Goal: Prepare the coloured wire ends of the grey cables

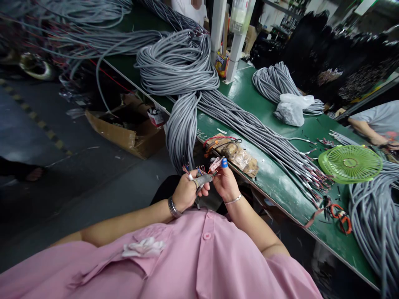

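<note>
My left hand (185, 192) is closed around a grey cable end (203, 180) with thin coloured wires fanning out of it. Opposite it, my right hand (226, 183) has its fingers pinched at these wires, and a blue cover (224, 162) sits on one fingertip. A small pale pink piece (215, 164) shows between the fingers; its kind is too small to make out. Just beyond my hands, a worn block wrapped in tape (240, 154) lies at the table edge. A bundle of grey cables (182, 126) hangs over that edge close to my left hand.
The green table (238, 97) carries a large cable coil (177, 62), long cables with stripped ends (258, 133), a green fan (350, 163), orange-handled scissors (341, 218) and a plastic bag (293, 109). A cardboard box (120, 135) stands left on the floor. Another person's arm (368, 131) reaches in at right.
</note>
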### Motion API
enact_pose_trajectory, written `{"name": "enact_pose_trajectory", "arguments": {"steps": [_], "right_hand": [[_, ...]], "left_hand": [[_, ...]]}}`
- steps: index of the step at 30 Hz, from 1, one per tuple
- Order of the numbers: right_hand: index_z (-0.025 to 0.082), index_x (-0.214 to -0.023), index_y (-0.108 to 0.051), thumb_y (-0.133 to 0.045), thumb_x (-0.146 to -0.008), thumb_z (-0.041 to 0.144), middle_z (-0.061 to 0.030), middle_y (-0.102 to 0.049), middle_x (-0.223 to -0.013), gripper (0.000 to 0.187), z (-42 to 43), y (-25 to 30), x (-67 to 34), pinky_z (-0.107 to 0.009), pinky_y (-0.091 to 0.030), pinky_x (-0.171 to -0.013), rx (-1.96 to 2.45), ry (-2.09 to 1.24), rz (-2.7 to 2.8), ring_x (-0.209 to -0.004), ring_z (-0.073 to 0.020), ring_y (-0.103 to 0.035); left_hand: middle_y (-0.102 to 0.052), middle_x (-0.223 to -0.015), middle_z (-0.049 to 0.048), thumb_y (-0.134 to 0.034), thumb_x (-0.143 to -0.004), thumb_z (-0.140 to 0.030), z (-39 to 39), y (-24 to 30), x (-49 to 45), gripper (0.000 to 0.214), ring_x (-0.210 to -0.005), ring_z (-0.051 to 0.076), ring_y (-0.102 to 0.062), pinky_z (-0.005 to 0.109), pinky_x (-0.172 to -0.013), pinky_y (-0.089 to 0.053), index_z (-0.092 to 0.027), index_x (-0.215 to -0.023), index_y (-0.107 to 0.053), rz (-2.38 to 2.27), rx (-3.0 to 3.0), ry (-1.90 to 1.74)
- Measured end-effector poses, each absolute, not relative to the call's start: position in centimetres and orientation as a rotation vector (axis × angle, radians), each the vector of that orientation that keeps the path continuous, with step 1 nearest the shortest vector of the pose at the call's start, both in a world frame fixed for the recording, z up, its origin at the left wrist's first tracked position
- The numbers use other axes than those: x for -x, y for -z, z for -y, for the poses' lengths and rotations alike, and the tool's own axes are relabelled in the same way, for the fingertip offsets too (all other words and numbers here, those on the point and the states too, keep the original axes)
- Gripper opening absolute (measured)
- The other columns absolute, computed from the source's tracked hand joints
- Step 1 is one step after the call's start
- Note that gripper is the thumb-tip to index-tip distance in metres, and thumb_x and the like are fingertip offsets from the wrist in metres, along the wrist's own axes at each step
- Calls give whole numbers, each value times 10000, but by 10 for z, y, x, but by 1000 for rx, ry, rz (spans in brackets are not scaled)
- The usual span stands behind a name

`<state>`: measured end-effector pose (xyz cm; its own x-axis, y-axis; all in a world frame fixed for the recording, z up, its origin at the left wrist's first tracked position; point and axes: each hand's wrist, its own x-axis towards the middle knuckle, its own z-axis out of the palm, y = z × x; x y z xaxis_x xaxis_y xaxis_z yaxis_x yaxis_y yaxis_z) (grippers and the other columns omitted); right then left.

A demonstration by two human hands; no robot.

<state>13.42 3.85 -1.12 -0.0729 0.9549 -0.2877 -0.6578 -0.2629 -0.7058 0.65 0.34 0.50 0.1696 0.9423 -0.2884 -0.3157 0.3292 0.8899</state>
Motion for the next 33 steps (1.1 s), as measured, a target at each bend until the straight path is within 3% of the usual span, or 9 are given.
{"name": "enact_pose_trajectory", "arguments": {"steps": [22,33], "right_hand": [[196,-820,-654,-659,-778,559,7,-616,-704,366,-35,7,-141,-245,-474,-621,831,-1778,428,-623,-113,-532],[181,-794,-660,-723,-745,506,18,-602,-669,335,-34,6,-141,-214,-462,-576,826,-1745,424,-587,-93,-499]], "left_hand": [[-675,-668,34,-608,-834,-412,-1,-5,2,263,-483,128,-624,207,-408,-420,-149,-843,-621,-1098,-1140,-1074],[-661,-636,19,-623,-827,-393,-6,5,3,256,-451,117,-606,196,-387,-413,-139,-854,-600,-1088,-1072,-1041]]}}
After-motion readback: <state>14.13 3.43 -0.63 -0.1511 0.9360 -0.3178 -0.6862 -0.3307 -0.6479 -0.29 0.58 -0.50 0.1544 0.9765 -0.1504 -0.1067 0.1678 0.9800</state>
